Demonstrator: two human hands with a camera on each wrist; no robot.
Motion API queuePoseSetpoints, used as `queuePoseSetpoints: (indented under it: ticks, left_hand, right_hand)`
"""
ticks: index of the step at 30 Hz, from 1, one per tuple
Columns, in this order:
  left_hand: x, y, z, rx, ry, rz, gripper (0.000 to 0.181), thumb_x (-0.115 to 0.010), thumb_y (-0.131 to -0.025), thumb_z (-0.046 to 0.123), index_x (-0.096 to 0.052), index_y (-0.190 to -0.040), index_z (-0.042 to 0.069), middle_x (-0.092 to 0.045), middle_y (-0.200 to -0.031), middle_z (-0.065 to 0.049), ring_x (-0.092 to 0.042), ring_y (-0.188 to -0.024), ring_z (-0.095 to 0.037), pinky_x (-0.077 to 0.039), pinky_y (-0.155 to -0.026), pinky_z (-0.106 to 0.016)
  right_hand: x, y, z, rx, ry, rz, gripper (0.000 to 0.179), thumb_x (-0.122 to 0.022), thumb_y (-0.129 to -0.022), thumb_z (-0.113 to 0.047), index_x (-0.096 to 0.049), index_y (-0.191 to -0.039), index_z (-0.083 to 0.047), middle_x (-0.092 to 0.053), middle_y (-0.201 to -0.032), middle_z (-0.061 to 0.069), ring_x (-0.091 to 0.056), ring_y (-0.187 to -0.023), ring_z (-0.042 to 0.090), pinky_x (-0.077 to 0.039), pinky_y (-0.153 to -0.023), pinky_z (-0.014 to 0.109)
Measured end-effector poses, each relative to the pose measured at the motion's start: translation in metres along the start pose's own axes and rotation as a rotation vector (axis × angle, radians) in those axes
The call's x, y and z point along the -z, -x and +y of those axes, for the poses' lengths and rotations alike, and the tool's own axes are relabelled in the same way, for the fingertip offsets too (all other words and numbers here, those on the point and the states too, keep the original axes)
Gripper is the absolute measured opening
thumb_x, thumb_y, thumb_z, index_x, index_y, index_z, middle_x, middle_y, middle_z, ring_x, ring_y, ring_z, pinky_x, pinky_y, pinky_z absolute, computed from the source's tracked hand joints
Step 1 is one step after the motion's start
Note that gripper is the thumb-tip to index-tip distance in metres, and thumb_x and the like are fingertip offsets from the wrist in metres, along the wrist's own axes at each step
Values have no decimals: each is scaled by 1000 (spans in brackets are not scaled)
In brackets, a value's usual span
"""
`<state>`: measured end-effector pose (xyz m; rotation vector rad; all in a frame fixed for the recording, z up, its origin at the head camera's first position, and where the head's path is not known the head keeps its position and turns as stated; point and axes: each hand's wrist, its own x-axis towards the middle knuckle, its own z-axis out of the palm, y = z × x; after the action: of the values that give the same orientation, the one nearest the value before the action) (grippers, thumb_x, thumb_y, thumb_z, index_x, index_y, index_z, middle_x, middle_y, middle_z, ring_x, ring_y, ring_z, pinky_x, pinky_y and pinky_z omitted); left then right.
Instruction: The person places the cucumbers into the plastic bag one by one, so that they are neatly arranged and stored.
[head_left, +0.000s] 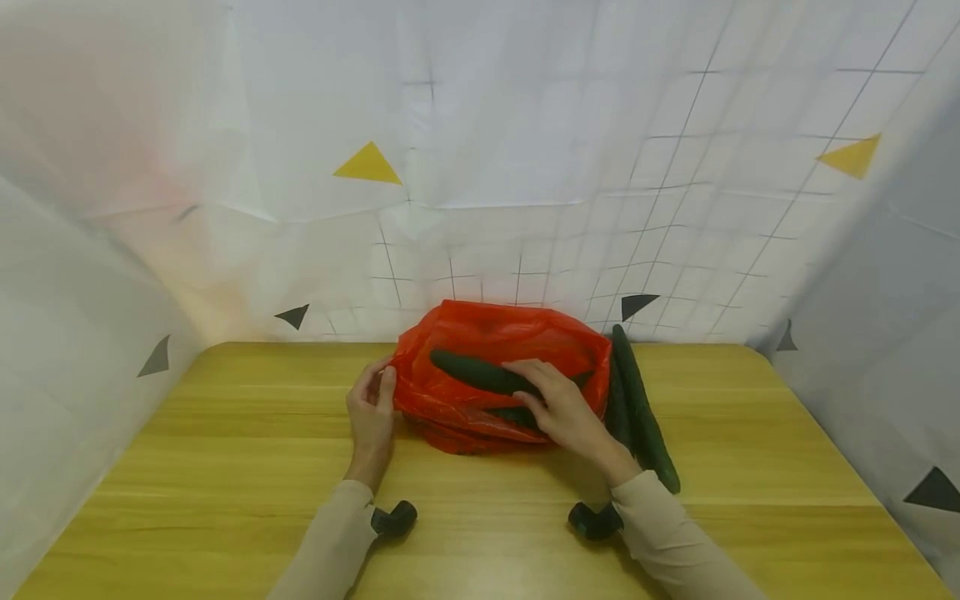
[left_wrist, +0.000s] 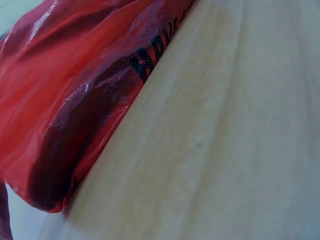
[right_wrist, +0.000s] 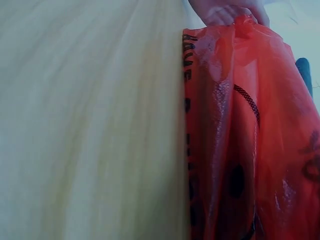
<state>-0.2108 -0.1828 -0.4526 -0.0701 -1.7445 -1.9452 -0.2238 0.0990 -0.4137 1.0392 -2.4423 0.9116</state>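
Note:
A red plastic bag (head_left: 495,321) lies on the table with its mouth spread open. My left hand (head_left: 372,412) pinches the bag's left edge between thumb and fingers. My right hand (head_left: 562,408) grips a dark green cucumber (head_left: 472,371) near its right end, holding it over the bag's mouth. Beneath it, another cucumber (head_left: 517,415) shows inside the bag. Through the red plastic in the left wrist view, a dark long shape (left_wrist: 65,150) presses against the bag's wall. In the right wrist view, the left hand (right_wrist: 225,11) is at the bag's far edge.
Two more cucumbers (head_left: 647,417) lie side by side on the wooden table (head_left: 247,442), just right of the bag. White sheeting (head_left: 510,125) with yellow and black triangles hangs behind the table and at both sides. A black wrist camera (head_left: 395,519) juts from the left sleeve.

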Motion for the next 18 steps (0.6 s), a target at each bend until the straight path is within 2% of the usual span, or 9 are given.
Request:
queuePoseSetpoints:
  ticks: [10, 11, 17, 18]
  left_hand:
    - [0, -1, -3, -18, 1, -12, 31, -57, -95, 23, -61, -119, 3, -65, -107, 1, -60, -94, -11, -52, -81, -17]
    - [-1, -1, 1, -17, 1, -12, 31, -57, -95, 21, -61, -118, 2, -65, -106, 2, -60, -94, -11, -52, -81, -17]
    - [-2, 0, 0, -35, -6, 4, 29, -59, -94, 22, -63, -116, 3, -65, -105, 1, -60, -92, -11, -52, -81, -16]
    - [-1, -1, -4, -41, -1, 9, 30, -59, -93, 23, -63, -115, 3, -66, -105, 1, -60, -92, -11, -52, -80, -16]
  right_hand:
    - [-8, 2, -1, 0, 42, -35, 44, -63, -89, -9, -53, -131, -16, -60, -124, -3, -55, -114, 16, -48, -96, 38]
    - [-9, 2, -1, -1, 47, -39, 43, -63, -89, -10, -53, -131, -16, -60, -124, -3, -55, -114, 17, -47, -97, 38]
    - [-11, 2, 1, 10, 64, -79, 39, -63, -90, -9, -56, -128, -13, -61, -124, -1, -56, -117, 18, -46, -100, 38]
    - [-11, 2, 1, 13, 64, -81, 39, -63, -89, -9, -56, -128, -13, -61, -124, -1, -57, -116, 18, -47, -99, 38]
